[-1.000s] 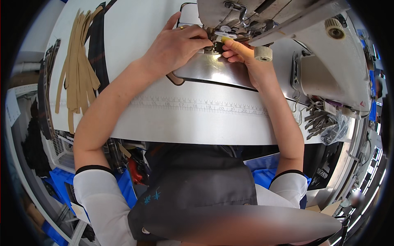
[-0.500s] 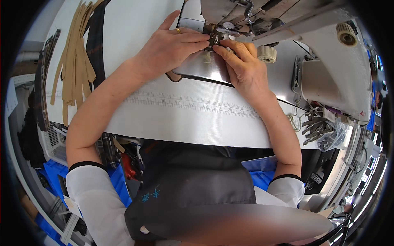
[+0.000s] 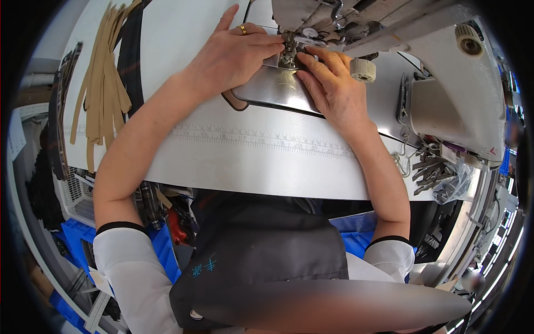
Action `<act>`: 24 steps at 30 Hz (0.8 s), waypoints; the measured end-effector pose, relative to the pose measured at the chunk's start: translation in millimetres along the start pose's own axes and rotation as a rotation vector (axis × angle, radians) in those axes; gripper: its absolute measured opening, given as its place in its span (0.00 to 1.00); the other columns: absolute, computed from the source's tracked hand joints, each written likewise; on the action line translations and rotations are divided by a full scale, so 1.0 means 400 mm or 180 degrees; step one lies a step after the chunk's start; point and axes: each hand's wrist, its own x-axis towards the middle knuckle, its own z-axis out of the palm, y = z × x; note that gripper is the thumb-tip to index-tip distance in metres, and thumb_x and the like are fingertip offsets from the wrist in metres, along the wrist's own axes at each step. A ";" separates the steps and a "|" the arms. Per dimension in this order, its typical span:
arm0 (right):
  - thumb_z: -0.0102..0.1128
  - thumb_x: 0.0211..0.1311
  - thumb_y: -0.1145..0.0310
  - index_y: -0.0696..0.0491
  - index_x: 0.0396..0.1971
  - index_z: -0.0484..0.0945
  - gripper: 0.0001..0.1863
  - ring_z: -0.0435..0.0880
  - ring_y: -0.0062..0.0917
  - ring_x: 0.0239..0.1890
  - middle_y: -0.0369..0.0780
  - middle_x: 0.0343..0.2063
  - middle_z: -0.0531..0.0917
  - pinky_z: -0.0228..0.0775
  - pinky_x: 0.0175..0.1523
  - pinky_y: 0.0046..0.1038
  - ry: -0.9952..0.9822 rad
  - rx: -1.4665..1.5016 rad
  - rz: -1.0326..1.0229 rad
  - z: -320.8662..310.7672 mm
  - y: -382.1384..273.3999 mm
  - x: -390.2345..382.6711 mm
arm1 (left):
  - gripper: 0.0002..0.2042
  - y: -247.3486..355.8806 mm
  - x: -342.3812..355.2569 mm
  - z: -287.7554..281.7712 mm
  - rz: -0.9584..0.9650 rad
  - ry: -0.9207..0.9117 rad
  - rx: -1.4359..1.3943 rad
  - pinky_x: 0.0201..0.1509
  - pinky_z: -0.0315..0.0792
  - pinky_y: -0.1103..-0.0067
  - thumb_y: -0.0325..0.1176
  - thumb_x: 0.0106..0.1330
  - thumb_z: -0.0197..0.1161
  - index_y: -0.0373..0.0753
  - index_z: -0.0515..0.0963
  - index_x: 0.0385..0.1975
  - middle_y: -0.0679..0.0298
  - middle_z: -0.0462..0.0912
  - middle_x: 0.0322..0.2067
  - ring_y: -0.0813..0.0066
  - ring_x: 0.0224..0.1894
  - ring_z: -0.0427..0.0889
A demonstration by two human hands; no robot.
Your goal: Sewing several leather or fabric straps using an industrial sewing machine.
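Note:
A sewing machine's presser foot [image 3: 288,58] and needle area stand between my two hands, over a shiny metal bed plate [image 3: 278,92]. My left hand [image 3: 236,58], with a gold ring, lies flat at the left, its fingers stretched out so the tips reach the presser foot. On the other side my right hand [image 3: 336,83] is bent toward the foot. Its thumb and forefinger are apart, their tips just right of the foot. Whatever lies under the fingertips is hidden or too small to make out.
The machine's pale arm [image 3: 456,94] and a ribbed white knob [image 3: 362,69] overhang the right side. Tan strips [image 3: 103,83] lie at the left beside a dark band [image 3: 129,61]. A printed ruler [image 3: 250,136] crosses the white table. Metal parts [image 3: 431,170] and a plastic bag [image 3: 453,183] sit at right.
My right thumb and forefinger have drawn slightly right and down, away from the presser foot, which shows more now. My left hand stays nearly where it was, fingers still stretched.

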 end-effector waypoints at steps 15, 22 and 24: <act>0.63 0.55 0.75 0.57 0.37 0.82 0.09 0.76 0.38 0.45 0.42 0.42 0.81 0.68 0.51 0.33 -0.0162 0.0606 0.0844 -0.092 0.014 -0.076 | 0.19 -0.227 0.155 0.071 -0.1889 0.0176 -0.2641 0.39 0.72 0.76 0.44 0.64 0.57 0.31 0.76 0.42 0.58 0.82 0.28 0.65 0.29 0.81; 0.62 0.56 0.74 0.58 0.37 0.82 0.09 0.76 0.37 0.44 0.43 0.39 0.81 0.67 0.50 0.32 -0.0108 0.0695 0.0673 -0.074 0.012 -0.060 | 0.16 -0.232 0.320 0.381 -0.1359 0.2870 0.0128 0.54 0.62 0.58 0.41 0.58 0.60 0.33 0.81 0.35 0.52 0.83 0.33 0.58 0.40 0.82; 0.63 0.56 0.74 0.57 0.39 0.82 0.10 0.76 0.37 0.43 0.43 0.38 0.81 0.68 0.49 0.32 -0.0164 0.0554 0.0785 -0.077 0.011 -0.063 | 0.08 -0.245 0.312 0.350 -0.1071 0.3196 0.0535 0.46 0.72 0.71 0.32 0.58 0.61 0.32 0.80 0.30 0.57 0.83 0.27 0.65 0.32 0.83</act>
